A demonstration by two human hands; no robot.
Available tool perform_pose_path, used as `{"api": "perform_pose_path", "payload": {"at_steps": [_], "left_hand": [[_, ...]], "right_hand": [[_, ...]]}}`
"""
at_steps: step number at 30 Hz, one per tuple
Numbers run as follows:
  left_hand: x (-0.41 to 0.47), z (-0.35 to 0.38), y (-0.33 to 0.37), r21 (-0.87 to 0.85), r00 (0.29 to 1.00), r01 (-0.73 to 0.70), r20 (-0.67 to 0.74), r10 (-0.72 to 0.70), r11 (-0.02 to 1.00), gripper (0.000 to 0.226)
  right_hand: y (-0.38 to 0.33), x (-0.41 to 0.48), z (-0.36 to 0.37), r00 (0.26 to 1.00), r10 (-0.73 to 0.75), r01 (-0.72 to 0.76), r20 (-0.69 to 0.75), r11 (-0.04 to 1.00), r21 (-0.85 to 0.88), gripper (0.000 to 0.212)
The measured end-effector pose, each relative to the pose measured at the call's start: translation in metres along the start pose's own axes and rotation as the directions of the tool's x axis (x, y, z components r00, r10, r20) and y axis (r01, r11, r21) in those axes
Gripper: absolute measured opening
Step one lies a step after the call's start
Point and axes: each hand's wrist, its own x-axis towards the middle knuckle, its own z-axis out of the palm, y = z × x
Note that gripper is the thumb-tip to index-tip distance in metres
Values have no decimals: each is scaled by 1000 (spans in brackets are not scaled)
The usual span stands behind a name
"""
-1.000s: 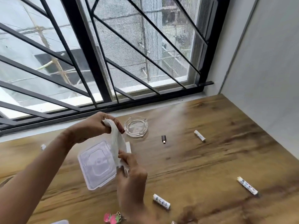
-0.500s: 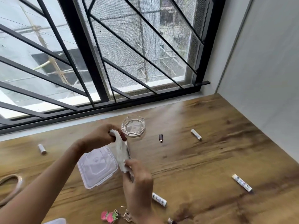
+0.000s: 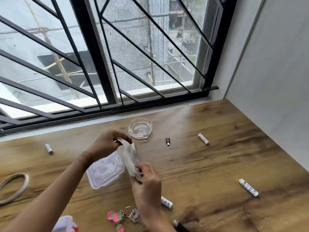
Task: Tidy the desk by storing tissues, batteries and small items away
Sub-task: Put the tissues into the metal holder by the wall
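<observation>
- Tissue (image 3: 129,156) folding seems the step in hand: left hand (image 3: 107,143) pinches its top, right hand (image 3: 148,180) its bottom, above the clear box (image 3: 107,173).
- Next, probably: tuck it flat into that box.

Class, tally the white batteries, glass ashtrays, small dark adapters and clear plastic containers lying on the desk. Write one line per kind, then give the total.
White batteries: 4
Glass ashtray: 1
Dark adapter: 1
Clear plastic container: 1
Total: 7
The dark item at the bottom edge is cut off, so it is not counted.
</observation>
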Motion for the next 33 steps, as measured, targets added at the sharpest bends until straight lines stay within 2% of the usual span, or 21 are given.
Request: {"api": "perform_pose_path", "payload": {"at_steps": [5, 8, 11, 14, 17, 20, 22, 24, 27, 30, 33], "left_hand": [[0, 2, -2, 53, 998, -45, -51, 48, 998, 57], [-4, 8, 1, 59, 997, -51, -52, 54, 997, 44], [-10, 13, 3, 40, 998, -26, -58, 29, 999, 35], [-19, 20, 3, 20, 984, 54, -169, -50, 998, 37], [-37, 33, -3, -137, 937, 140, -301, -176, 981, 41], [-60, 55, -5, -418, 871, 179, -354, -341, 891, 43], [-75, 69, 0, -570, 842, 181, -332, -426, 802, 43], [-87, 84, 1, -609, 842, 200, -293, -453, 767, 42], [-96, 99, -2, -646, 864, 235, -204, -461, 726, 41], [-101, 102, 7, -705, 895, 212, -138, -425, 676, 36], [-102, 101, 8, -734, 916, 192, -103, -387, 651, 46]], "right_hand": [[0, -9, -2, 998, 39, -38, 51, 999, -16, 36], [1, -11, -3, 995, 53, -48, 86, 997, -54, 30], [0, -11, -7, 991, 67, -61, 117, 997, -56, 24], [-2, -9, -12, 988, 77, -73, 131, 997, -33, 23], [-2, -8, -16, 991, 69, -65, 116, 997, -36, 39], [-3, -9, -17, 985, 101, -98, 141, 995, -29, 51], [-2, -10, -15, 969, 141, -136, 201, 990, -38, 60], [-2, -12, -12, 953, 177, -169, 246, 984, -53, 64], [-6, -12, -9, 939, 214, -203, 270, 977, -71, 54], [-9, -11, -7, 934, 241, -221, 263, 970, -106, 40], [-8, -10, -6, 933, 256, -227, 252, 964, -138, 38]]}}
